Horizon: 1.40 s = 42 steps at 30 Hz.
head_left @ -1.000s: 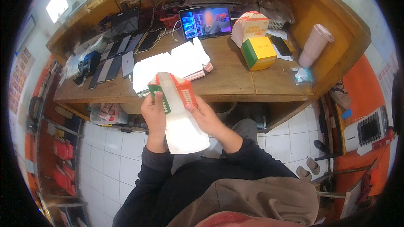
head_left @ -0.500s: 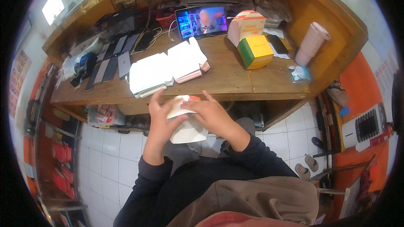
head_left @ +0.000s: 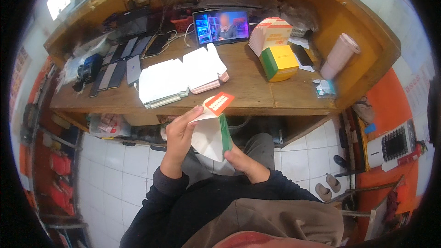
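In front of the desk edge I hold a partly folded paper carton (head_left: 206, 138) over my lap. Its white inner face is toward me, a green panel runs down its right side, and an orange patterned flap sticks out at the top. My left hand (head_left: 179, 127) pinches the carton's upper left edge between thumb and fingers. Lower down, my right hand (head_left: 242, 160) grips the green side, its thumb near the bottom corner and the other fingers mostly hidden behind the panel. On the desk nearby lie a stack of flat white carton blanks (head_left: 161, 81) and a second stack (head_left: 203, 69).
A folded yellow and green box (head_left: 281, 62) stands before a fanned stack of patterned cartons (head_left: 271, 34). A tablet (head_left: 221, 26) plays video at the back. Several phones (head_left: 112, 73) lie left; a pink tumbler (head_left: 340, 56) stands right on the wooden desk (head_left: 250, 93).
The carton has turned and opened out, so its green side and orange flap now show. My right hand has moved from its top down to the lower right side.
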Available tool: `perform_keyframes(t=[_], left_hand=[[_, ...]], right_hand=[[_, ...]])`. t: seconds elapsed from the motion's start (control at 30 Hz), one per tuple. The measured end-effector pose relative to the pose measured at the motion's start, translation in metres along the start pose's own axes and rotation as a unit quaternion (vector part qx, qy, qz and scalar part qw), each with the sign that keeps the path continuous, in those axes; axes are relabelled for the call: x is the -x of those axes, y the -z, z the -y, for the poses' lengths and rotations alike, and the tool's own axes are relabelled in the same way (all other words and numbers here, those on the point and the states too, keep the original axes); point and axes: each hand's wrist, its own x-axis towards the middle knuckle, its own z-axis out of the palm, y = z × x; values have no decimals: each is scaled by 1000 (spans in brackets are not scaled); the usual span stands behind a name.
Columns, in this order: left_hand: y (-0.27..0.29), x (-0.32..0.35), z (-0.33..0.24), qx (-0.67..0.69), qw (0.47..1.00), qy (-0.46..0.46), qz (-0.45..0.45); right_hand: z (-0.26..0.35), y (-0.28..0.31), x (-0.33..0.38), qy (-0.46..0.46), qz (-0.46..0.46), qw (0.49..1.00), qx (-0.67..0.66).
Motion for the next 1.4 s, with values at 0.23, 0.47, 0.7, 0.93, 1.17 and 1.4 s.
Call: perform_keyframes(t=[0.23, 0.47, 0.7, 0.93, 1.17, 1.4], left_hand=[[-16, -8, 6, 138, 990, -11, -7], [13, 15, 21, 121, 985, 121, -8], [28, 45, 42, 88, 979, 183, -16], [36, 56, 51, 78, 970, 223, 50], [31, 64, 53, 102, 966, 235, 31], [40, 76, 53, 93, 965, 243, 41]], right_hand=[[10, 27, 7, 105, -226, 961, -123], [126, 163, -47, 231, -556, 515, 610], [151, 196, -80, 34, -490, 504, 711], [136, 214, -93, -102, -434, 521, 728], [131, 213, -96, -109, -435, 536, 715], [137, 87, -148, 109, -334, 775, 525]])
